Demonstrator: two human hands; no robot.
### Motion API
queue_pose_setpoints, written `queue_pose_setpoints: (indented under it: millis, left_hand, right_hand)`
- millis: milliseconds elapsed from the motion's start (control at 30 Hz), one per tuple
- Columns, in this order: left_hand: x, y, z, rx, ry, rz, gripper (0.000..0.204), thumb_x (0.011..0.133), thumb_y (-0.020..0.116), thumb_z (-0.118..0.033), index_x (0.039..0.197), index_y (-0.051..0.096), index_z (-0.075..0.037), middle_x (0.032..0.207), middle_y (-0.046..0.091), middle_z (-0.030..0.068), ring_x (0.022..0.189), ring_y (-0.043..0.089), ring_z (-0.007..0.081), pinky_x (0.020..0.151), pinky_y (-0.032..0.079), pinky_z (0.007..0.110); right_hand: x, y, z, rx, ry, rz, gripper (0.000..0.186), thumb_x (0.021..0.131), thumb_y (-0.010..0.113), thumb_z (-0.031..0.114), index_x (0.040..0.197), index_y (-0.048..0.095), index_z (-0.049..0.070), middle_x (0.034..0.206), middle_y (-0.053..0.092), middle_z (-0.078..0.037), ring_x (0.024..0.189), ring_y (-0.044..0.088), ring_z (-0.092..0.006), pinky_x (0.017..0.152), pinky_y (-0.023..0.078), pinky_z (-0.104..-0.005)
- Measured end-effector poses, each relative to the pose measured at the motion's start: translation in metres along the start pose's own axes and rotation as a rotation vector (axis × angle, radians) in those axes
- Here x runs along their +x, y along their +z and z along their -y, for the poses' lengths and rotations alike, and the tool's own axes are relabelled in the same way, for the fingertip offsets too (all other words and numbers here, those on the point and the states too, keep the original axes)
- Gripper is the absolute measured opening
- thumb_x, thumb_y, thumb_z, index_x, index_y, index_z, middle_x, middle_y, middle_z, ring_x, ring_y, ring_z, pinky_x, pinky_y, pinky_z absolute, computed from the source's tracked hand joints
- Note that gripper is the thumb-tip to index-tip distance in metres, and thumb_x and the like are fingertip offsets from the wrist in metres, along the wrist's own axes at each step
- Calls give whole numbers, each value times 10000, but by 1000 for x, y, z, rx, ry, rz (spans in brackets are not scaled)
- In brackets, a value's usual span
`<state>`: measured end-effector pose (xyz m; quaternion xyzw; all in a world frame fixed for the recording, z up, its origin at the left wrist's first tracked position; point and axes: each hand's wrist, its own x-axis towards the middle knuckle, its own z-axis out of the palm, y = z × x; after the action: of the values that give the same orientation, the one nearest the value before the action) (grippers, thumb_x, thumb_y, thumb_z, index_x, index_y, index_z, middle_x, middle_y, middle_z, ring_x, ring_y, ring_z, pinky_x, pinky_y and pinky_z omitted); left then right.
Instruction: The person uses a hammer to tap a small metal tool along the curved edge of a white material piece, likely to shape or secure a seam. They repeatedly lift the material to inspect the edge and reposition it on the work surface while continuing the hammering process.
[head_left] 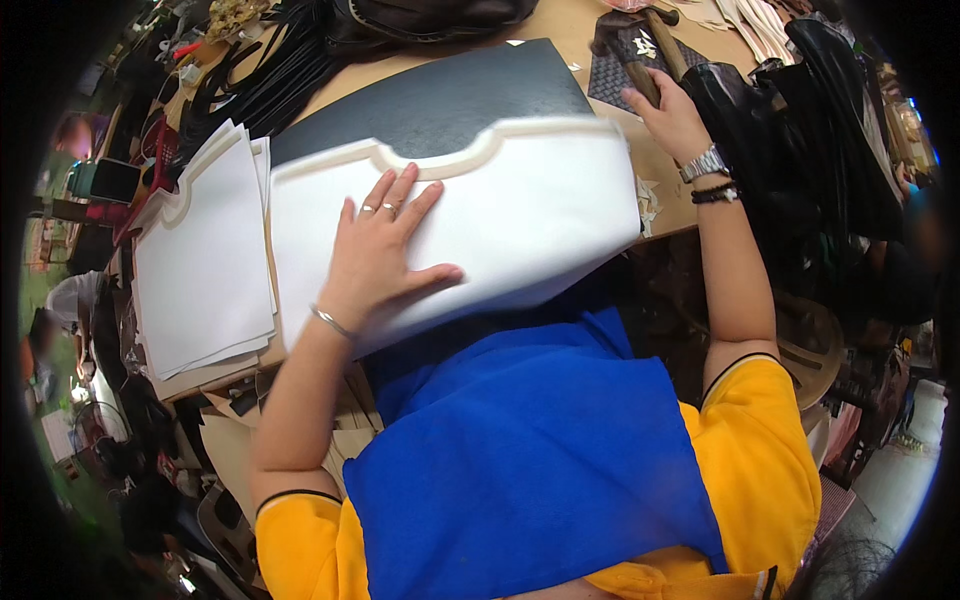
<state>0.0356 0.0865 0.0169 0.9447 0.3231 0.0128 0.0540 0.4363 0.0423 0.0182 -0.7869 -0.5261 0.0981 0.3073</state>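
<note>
Head view: I see the left hand [385, 235] fully open, fingers spread on the white panel [530, 225], gripping nothing; my guess is that the flat palm steadies it. The panel lies under and around that hand, its beige-edged notch at the fingertips, and covers part of a dark sheet [455, 95] just beyond them. The right hand [672, 115] is closed around the handle of a hammer [640, 82], low on the grip, presumably for control. A second hammer [667, 42] lies just beside its fingers, and a dark woven piece [612, 78] sits under the tools. I count two hammers, one panel beneath the palm and one dark sheet; the white stack [205, 285] left of the left hand shows at least three layers, the exact number hidden by overlap.
</note>
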Motion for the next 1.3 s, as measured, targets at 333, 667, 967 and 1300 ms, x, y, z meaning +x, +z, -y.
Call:
queue_pose_setpoints:
  millis: [333, 667, 967, 1300]
  left_hand:
    - [61, -2, -21, -70, -127, -340, 570, 879, 614, -537, 1162, 626, -42, 1325, 543, 187, 1172, 562, 343, 988, 415, 475]
    - [175, 3, 2, -596, -430, -165, 353, 845, 689, -286, 1141, 701, -94, 1056, 710, 133, 992, 665, 287, 887, 508, 382]
    - [177, 18, 4, -461, -226, -355, 181, 862, 661, -208, 988, 740, -105, 994, 684, 89, 943, 663, 267, 819, 527, 408]
    - [145, 14, 15, -457, -114, -340, 197, 868, 670, -158, 1016, 728, -41, 985, 664, 123, 920, 649, 307, 828, 523, 383]
  right_hand:
    - [-44, 19, 53, -62, -156, 322, 426, 979, 528, 376, 1112, 569, -27, 886, 661, -240, 841, 652, -385, 759, 497, -432]
    - [-38, 12, 65, -52, -46, 396, 408, 974, 520, 374, 1076, 570, -18, 824, 655, -233, 796, 649, -386, 731, 495, -441]
    - [6, 22, 87, -240, -318, 227, 335, 974, 536, 355, 995, 534, 20, 805, 636, -229, 776, 631, -416, 681, 489, -481]
    - [25, 36, 79, -145, -256, 293, 414, 968, 527, 429, 1019, 548, 19, 821, 655, -214, 779, 647, -400, 713, 496, -460]
